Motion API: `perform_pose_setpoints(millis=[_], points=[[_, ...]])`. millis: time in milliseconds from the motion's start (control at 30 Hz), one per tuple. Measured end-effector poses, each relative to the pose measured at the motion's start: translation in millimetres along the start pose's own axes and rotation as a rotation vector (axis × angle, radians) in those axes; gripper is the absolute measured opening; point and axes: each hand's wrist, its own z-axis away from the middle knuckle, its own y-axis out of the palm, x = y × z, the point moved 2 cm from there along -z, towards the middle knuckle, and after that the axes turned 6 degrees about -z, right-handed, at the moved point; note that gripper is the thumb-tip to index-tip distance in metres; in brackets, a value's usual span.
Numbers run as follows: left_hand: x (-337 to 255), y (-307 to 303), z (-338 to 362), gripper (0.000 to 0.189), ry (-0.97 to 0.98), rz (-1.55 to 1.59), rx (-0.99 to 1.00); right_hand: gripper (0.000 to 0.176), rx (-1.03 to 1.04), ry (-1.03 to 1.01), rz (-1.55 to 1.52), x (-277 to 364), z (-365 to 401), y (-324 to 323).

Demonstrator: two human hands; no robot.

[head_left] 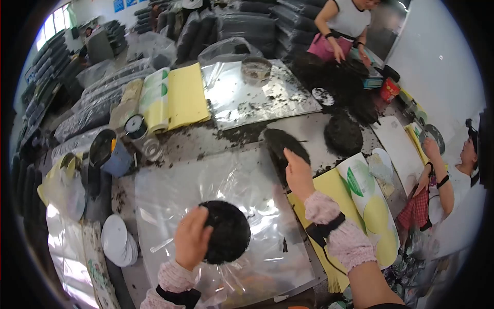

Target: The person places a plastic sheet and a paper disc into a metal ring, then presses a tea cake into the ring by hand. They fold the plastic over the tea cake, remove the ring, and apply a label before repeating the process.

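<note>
A round black disc of dark crumbly material lies on a clear plastic sheet in front of me. My left hand rests at the disc's left edge, fingers extended and holding nothing. Further up and to the right, my right hand grips the lower edge of a dark, flat, oval-looking piece, which is tilted. Its fingers are partly hidden behind the piece. Another round dark clump lies on the table beyond my right hand.
Yellow sheets and a printed roll lie at the right. A metal tray with a clear ring stands behind. White discs and a blue cup are at the left. Two co-workers are at the right and back right.
</note>
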Motion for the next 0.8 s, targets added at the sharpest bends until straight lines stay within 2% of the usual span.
perform_pose_setpoints(millis=[67,133,200,233,267,300,333,400,467,500,600,633,733,800], points=[[22.9,-10.6,6.2,0.054,-0.189,0.447,-0.042,0.04,-0.072,-0.024,-0.209,91.5,16.8,-36.2],[37.6,-9.3,10.6,0.058,-0.292,0.87,-0.086,0.039,0.008,-0.636,-0.131,138.3,67.0,-25.2],[44.8,-6.5,11.3,0.062,-0.314,1.273,-0.073,0.037,0.368,-0.774,-0.158,166.3,135.7,-1.5],[47.3,-7.8,11.6,0.06,-0.393,1.236,-0.055,0.04,0.453,-0.744,-0.189,163.3,150.7,5.9],[52.2,-3.2,13.0,0.05,-0.342,1.086,-0.055,0.044,0.534,-0.712,-0.219,157.2,159.6,17.0],[51.8,-5.7,13.4,0.046,-0.232,0.769,-0.022,0.048,0.611,-0.681,-0.251,153.8,163.3,26.6],[43.7,-7.9,12.2,0.045,-0.129,0.453,0.005,0.056,0.583,-0.627,-0.286,162.3,145.1,22.6],[40.4,-4.1,14.9,0.042,-0.17,0.445,-0.06,0.072,0.526,-0.476,-0.362,191.8,97.9,10.4],[36.1,-2.2,12.2,0.042,-0.224,0.491,-0.081,0.087,0.575,-0.541,-0.12,193.7,79.6,42.5],[34.0,-2.8,11.9,0.043,-0.219,0.416,-0.042,0.09,0.612,-0.563,-0.045,187.8,88.3,66.3],[11.3,-1.6,4.6,0.045,-0.112,-0.195,0.036,0.093,0.7,-0.53,0.011,184.1,93.4,80.8],[0.8,-2.9,0.6,0.052,0.199,-0.453,0.143,0.095,0.697,-0.523,-0.006,182.3,93.8,83.5],[-2.9,15.8,-13.7,0.057,0.594,-0.319,0.325,0.101,0.739,-0.449,-0.048,171.2,101.3,98.0],[1.7,26.0,-15.2,0.06,0.584,-0.337,0.429,0.102,0.817,-0.378,-0.003,165.0,110.9,111.9]])
